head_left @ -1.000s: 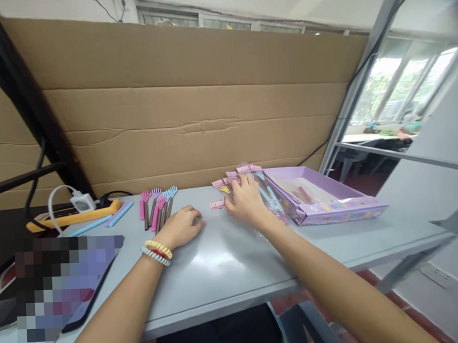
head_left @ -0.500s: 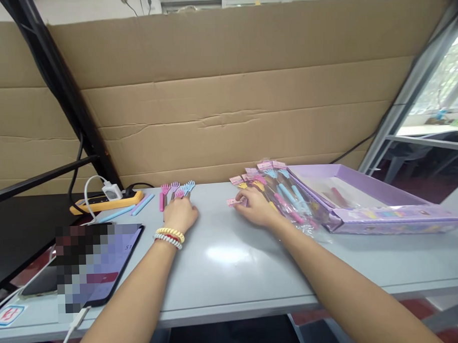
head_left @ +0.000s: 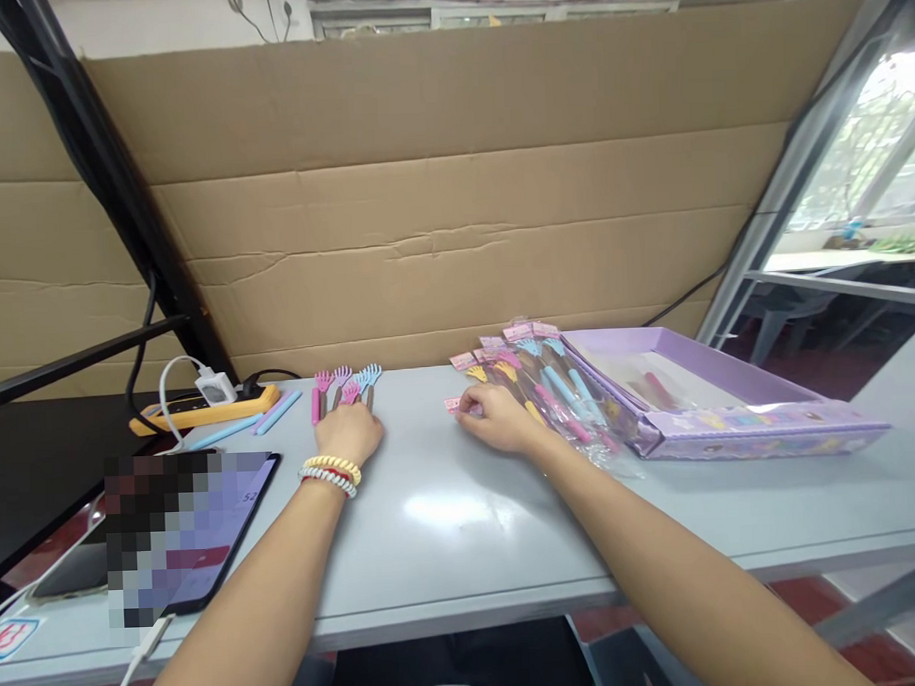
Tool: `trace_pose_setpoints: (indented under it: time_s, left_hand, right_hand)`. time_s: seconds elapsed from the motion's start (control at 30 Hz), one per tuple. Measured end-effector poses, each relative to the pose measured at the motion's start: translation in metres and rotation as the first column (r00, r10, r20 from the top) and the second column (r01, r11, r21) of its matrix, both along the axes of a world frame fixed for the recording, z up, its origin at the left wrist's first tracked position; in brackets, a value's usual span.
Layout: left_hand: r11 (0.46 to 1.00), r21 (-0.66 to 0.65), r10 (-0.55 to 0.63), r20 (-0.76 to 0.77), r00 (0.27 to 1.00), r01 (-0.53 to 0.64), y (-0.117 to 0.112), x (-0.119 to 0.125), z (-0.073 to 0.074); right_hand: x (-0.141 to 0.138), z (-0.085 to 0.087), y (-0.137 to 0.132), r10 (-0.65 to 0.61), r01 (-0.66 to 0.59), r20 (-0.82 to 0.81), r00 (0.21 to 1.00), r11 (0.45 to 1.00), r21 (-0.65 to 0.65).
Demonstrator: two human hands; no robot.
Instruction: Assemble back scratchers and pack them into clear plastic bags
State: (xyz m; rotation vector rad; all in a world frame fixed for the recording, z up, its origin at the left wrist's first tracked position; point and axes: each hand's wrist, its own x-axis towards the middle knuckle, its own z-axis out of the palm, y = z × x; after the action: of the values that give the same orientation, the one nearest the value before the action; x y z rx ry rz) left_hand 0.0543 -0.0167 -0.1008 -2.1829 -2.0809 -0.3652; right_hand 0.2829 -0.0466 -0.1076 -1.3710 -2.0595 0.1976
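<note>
My left hand (head_left: 351,433) lies on a row of small hand-shaped scratchers (head_left: 344,384) with pink and blue heads, its fingers curled over their handles. My right hand (head_left: 499,419) rests on the grey table (head_left: 464,543), fingers closed around a small pink label (head_left: 455,405). Just right of that hand is a pile of packaged scratchers in clear bags (head_left: 549,390), leaning against an open purple box (head_left: 719,414).
A yellow power strip (head_left: 205,408) with a white charger sits at the back left, with blue and pink sticks (head_left: 254,422) beside it. A tablet (head_left: 171,533) lies at the near left. A cardboard wall (head_left: 438,204) backs the table.
My left hand has moved forward from the bare table onto the loose scratchers. My right hand has slid left off the packaged pile to the pink label. The view has swung left.
</note>
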Motion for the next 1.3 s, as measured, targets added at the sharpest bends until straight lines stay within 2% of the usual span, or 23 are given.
trace_pose_setpoints:
  time_s: [0.1, 0.27, 0.33, 0.43, 0.5, 0.6, 0.7, 0.77, 0.83, 0.9, 1.0, 1.1, 1.2, 1.3]
  left_hand:
    - [0.997, -0.075, 0.03, -0.069, 0.997, -0.035, -0.001, 0.003, 0.0]
    - [0.995, 0.036, -0.093, -0.123, 0.988, 0.098, -0.004, 0.008, -0.002]
    - [0.979, 0.079, -0.183, -0.095, 0.979, 0.19, -0.004, 0.011, -0.004]
    - [0.949, 0.12, -0.299, 0.056, 0.953, 0.291, -0.005, 0.015, -0.005]
    - [0.91, 0.153, -0.407, 0.144, 0.902, 0.386, -0.007, 0.018, -0.005]
    - [0.816, 0.184, -0.576, 0.164, 0.801, 0.549, -0.01, 0.022, -0.006]
    - [0.753, 0.15, -0.658, 0.173, 0.733, 0.641, -0.014, 0.024, -0.006]
    - [0.726, 0.112, -0.686, 0.176, 0.706, 0.678, -0.016, 0.025, -0.006]
    - [0.71, 0.095, -0.702, 0.161, 0.693, 0.698, -0.019, 0.026, -0.004]
    - [0.73, 0.098, -0.682, 0.152, 0.715, 0.676, -0.02, 0.027, -0.002]
    - [0.825, 0.089, -0.565, 0.164, 0.808, 0.559, -0.019, 0.025, 0.0]
    - [0.895, 0.099, -0.446, 0.16, 0.881, 0.436, -0.014, 0.022, 0.0]
    - [0.911, 0.144, -0.407, 0.145, 0.902, 0.387, -0.008, 0.017, 0.0]
    - [0.893, 0.175, -0.437, 0.119, 0.892, 0.414, -0.006, 0.016, 0.0]
  right_hand:
    - [-0.001, 0.003, -0.002, -0.008, 0.008, 0.004, 1.0, 1.0, -0.017]
    - [-0.003, 0.005, -0.004, -0.011, 0.011, 0.017, 1.0, 0.999, -0.035]
    - [-0.003, 0.005, -0.004, -0.025, 0.026, 0.015, 1.0, 0.998, -0.053]
    - [-0.002, 0.005, -0.004, -0.053, 0.051, -0.019, 0.998, 0.993, -0.102]
    - [-0.002, 0.005, -0.003, -0.052, 0.044, -0.064, 0.997, 0.992, -0.119]
    - [-0.001, 0.004, -0.001, 0.002, -0.014, -0.131, 0.991, 0.995, -0.094]
    - [-0.001, 0.002, 0.001, 0.053, -0.073, -0.215, 0.975, 0.994, -0.087]
    - [-0.001, 0.002, 0.003, 0.074, -0.121, -0.303, 0.95, 0.983, -0.139]
    - [-0.002, 0.002, 0.003, 0.094, -0.196, -0.412, 0.906, 0.957, -0.213]
    - [-0.005, 0.004, 0.003, 0.103, -0.272, -0.526, 0.844, 0.928, -0.255]
    - [-0.007, 0.007, 0.003, 0.044, -0.303, -0.696, 0.716, 0.919, -0.254]
    - [-0.005, 0.01, 0.005, -0.025, -0.28, -0.84, 0.542, 0.937, -0.208]
    - [0.0, 0.012, 0.007, -0.054, -0.274, -0.909, 0.413, 0.944, -0.181]
    - [0.003, 0.013, 0.007, -0.09, -0.277, -0.925, 0.37, 0.939, -0.202]
